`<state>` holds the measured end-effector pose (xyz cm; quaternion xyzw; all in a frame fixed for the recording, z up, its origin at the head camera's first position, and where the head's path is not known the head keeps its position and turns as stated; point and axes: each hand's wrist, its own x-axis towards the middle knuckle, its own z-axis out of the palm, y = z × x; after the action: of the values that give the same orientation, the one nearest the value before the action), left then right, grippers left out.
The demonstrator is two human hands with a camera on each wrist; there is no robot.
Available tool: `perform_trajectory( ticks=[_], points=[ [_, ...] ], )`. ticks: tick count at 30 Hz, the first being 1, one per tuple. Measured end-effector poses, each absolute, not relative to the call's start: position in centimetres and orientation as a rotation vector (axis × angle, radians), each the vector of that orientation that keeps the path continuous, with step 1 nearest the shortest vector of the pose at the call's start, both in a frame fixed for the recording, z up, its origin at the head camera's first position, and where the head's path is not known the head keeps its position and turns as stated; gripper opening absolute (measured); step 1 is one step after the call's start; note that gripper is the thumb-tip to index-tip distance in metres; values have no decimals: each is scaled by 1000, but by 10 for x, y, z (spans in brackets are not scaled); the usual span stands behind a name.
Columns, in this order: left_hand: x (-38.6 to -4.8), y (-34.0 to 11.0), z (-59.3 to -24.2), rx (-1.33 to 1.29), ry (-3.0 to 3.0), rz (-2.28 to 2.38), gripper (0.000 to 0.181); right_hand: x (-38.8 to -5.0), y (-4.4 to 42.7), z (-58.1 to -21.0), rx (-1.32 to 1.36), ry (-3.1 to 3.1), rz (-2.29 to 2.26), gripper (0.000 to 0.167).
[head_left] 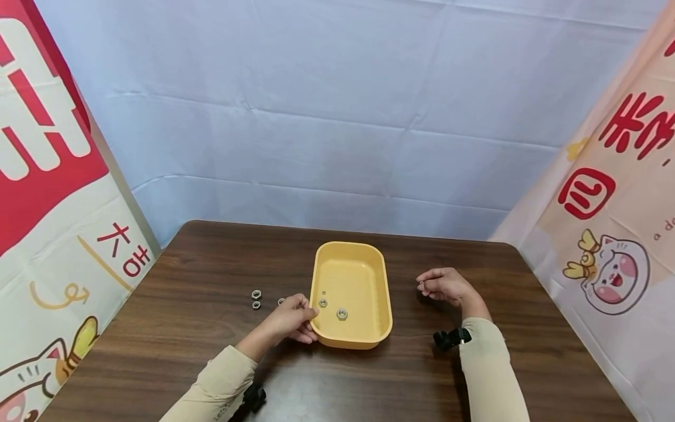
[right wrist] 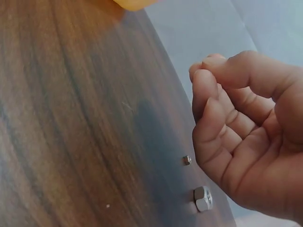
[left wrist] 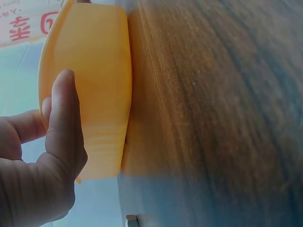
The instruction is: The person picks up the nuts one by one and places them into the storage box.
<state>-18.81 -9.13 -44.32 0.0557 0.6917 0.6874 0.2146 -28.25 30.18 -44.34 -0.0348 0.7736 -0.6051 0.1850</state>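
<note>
A yellow plastic tray (head_left: 350,275) stands on the table with three metal hex nuts of different sizes in it, the largest nut (head_left: 341,314) near its front. My left hand (head_left: 293,319) holds the tray's left rim, thumb over the edge and fingers along the outer wall (left wrist: 97,71). To the right of the tray, my right hand (head_left: 445,285) is raised over the table, thumb and fingertips pinched together. A small silvery nut (head_left: 420,283) shows at those fingertips in the head view; the right wrist view hides it.
Left of the tray lie a nut (head_left: 256,294), a smaller nut (head_left: 256,305) and another nut (head_left: 281,301) partly behind my left hand. In the right wrist view a big nut (right wrist: 202,198) and a tiny nut (right wrist: 187,160) lie by my right hand. Cloth hangs behind the table (head_left: 211,252).
</note>
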Motion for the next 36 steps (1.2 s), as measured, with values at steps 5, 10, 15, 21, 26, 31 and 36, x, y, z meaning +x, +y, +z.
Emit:
perform_trajectory(
  ticks=[5,10,15,21,26,31,36],
  points=[
    [-189,-89,-444,98,1931,1895,16,-282,297,-441,-104,2180,-1700,23],
    [-190,-89,-444,89,1922,1897,14,-285,288,-437,-124,2202,-1664,31],
    [-191,-89,-444,86,1933,1898,14,-290,275,-428,-188,2208,-1626,32],
    [-191,-88,-444,105,1931,1900,15,-296,261,-417,-230,2215,-1599,29],
    [-190,-90,-444,104,1937,1899,16,-299,250,-412,-287,2212,-1557,32],
    [-190,-90,-445,104,1914,1898,15,-300,239,-407,-305,2216,-1531,29],
    [-191,-90,-447,107,1906,1900,15,-302,227,-402,-324,2246,-1507,28]
  ],
)
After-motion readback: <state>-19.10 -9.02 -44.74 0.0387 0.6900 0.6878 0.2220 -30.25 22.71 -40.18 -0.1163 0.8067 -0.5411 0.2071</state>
